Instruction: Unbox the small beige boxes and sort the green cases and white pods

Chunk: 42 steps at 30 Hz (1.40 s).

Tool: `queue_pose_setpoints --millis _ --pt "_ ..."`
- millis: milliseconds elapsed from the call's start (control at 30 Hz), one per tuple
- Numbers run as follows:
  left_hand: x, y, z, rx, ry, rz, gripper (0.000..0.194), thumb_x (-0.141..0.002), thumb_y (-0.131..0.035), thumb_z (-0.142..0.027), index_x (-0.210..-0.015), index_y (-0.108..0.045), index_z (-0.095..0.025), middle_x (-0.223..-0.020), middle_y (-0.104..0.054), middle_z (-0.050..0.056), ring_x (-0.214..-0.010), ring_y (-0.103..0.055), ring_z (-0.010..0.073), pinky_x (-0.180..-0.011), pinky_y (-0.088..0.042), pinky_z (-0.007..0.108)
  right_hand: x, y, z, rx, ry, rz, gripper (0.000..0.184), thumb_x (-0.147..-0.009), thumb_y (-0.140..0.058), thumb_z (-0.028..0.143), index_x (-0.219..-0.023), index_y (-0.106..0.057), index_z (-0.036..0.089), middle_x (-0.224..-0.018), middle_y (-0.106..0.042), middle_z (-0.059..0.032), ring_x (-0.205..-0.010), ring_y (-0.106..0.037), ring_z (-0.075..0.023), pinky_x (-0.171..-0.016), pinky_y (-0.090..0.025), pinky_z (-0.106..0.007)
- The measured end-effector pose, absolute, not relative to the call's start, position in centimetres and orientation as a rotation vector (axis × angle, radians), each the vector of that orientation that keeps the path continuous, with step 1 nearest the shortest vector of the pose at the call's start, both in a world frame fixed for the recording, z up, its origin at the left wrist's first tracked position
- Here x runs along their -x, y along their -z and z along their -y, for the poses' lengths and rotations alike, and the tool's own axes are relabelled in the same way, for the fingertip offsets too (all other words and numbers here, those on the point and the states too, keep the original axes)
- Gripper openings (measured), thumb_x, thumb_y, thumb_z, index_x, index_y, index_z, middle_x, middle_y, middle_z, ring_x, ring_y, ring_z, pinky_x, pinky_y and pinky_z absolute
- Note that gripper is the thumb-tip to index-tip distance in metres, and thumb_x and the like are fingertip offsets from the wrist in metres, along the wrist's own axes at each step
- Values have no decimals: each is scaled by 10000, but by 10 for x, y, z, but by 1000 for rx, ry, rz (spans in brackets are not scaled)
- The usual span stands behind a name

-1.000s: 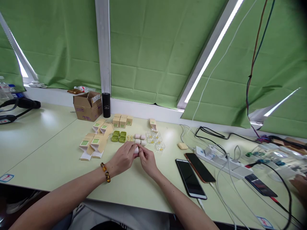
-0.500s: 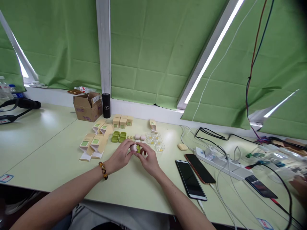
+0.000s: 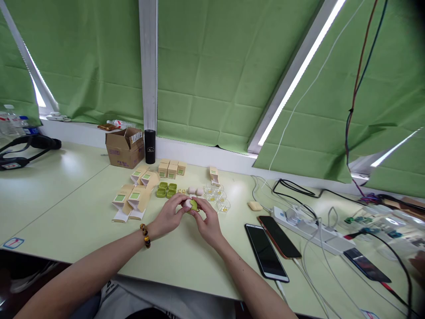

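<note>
Over the table's middle, my left hand (image 3: 170, 216) grips a small pale pink rounded piece (image 3: 187, 204) with its fingertips. My right hand (image 3: 208, 221) pinches a small green cup-like piece (image 3: 193, 205) against it, so the two touch. Fingers hide part of both. Just beyond my hands lie several green square cups (image 3: 167, 189), more pale pink pieces (image 3: 195, 191) and tiny yellowish parts (image 3: 181, 191). Clear plastic covers (image 3: 222, 204) stand to the right of them.
Opened cardboard sleeves (image 3: 129, 201) lie left, closed little boxes (image 3: 171, 168) behind. A brown carton (image 3: 122, 150) and a black tumbler (image 3: 150, 147) stand farther back. At right are phones (image 3: 266, 252), a power strip (image 3: 308, 230) and tangled cables.
The whole view has shifted slightly, things appearing a little farther right. Both hands keep the pink and green pieces together, with the green piece turned a little more toward me.
</note>
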<state>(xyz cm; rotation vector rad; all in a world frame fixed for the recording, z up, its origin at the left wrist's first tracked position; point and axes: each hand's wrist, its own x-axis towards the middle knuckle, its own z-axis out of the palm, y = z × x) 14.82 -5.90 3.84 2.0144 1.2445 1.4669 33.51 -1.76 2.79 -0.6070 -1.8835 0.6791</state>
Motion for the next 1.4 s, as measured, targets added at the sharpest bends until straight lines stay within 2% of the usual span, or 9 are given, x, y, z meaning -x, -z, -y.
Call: queue_pose_setpoints --millis 433,567,700,833,933,1067,1200,1333,1400 --pt "-152 -41 60 -1964 -1531 -1227 250 -1025 -561 -372 -1186 -653 -204 -1159 -660 103 -1069 -628 225 -957 -539 387 -332 -30 21 603 -756 1820 357 -978 -637 326 -1330 -667 278 -1239 -689 -106 -1088 -669 -250 -915 -592 -408" --pt "-140 -38 49 -1693 -1686 -1173 339 -995 -603 -457 -1184 -651 -179 -1195 -668 125 -1101 -648 239 -965 -550 392 -338 -30 13 707 -848 1652 382 -967 -651 414 -1303 -680 235 -1240 -707 -125 -1032 -690 -243 -905 -600 -411" --pt "-124 -35 33 -1248 -1718 -1005 472 -916 -709 -517 -1218 -657 -158 -1162 -719 114 -1051 -689 226 -1015 -548 415 -348 -34 1 792 -915 1378 495 -918 -697 519 -1293 -678 198 -1192 -741 -126 -1017 -709 -253 -946 -594 -454" --pt "-119 -36 30 -987 -1665 -713 416 -915 -743 -445 -1194 -673 -145 -1198 -719 125 -1080 -705 209 -1103 -528 437 -350 -34 -1 792 -982 1304 576 -883 -721 569 -1303 -666 179 -1135 -756 -124 -965 -730 -254 -946 -595 -471" --pt "-122 -39 34 -905 -1617 -634 400 -933 -734 -368 -1250 -644 -141 -1202 -722 139 -1089 -719 215 -1134 -519 458 -344 -30 2 792 -1024 1347 563 -872 -734 571 -1284 -677 191 -1104 -770 -116 -954 -733 -252 -929 -609 -464" --pt "-124 -41 39 -881 -1592 -611 383 -963 -681 -332 -1278 -616 -124 -1179 -731 165 -1050 -737 235 -1095 -549 480 -337 -26 7 770 -1067 1391 534 -877 -734 561 -1271 -684 204 -1118 -775 -104 -955 -739 -247 -930 -617 -467" --pt "-121 -41 39 -864 -1571 -590 373 -955 -671 -297 -1280 -611 -123 -1164 -732 162 -949 -738 201 -1004 -588 433 -338 -27 9 771 -1077 1389 528 -876 -739 550 -1267 -682 199 -1126 -770 -103 -959 -732 -241 -933 -613 -453" --pt "-123 -40 37 -1023 -1594 -733 440 -931 -710 -385 -1284 -619 -139 -1161 -714 145 -948 -712 197 -897 -598 394 -341 -31 9 768 -1030 1358 524 -884 -726 540 -1273 -667 194 -1156 -751 -119 -1001 -710 -248 -932 -599 -434" --pt "-125 -38 37 -1194 -1611 -927 468 -877 -768 -397 -1256 -641 -154 -1196 -700 135 -1010 -693 212 -910 -584 394 -342 -33 9 756 -982 1333 513 -892 -715 533 -1279 -656 202 -1192 -737 -121 -1040 -699 -254 -953 -586 -440"
